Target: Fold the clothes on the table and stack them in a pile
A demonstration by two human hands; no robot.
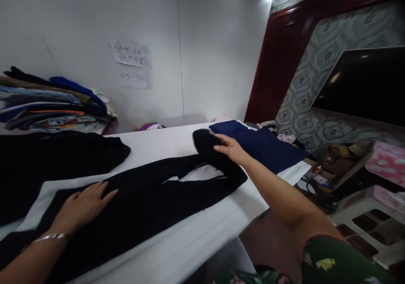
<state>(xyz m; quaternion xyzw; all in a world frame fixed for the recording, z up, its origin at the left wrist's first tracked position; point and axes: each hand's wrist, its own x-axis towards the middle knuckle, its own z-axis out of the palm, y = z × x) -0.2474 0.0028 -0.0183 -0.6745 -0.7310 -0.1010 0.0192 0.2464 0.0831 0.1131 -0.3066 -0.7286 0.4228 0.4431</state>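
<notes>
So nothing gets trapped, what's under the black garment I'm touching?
White table shows around the black garment and through its gap. Anything directly beneath is covered, so I can't tell.

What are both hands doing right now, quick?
Left hand: open, palm down on the black garment.
Right hand: closed, holding a raised end of the black garment.

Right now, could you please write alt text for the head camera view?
A person's right hand holds one end of a black garment on a white-topped table, while the left hand rests on it nearer the other end. Navy cloth lies beside the right forearm; stacked clothes stand at far left.
</notes>
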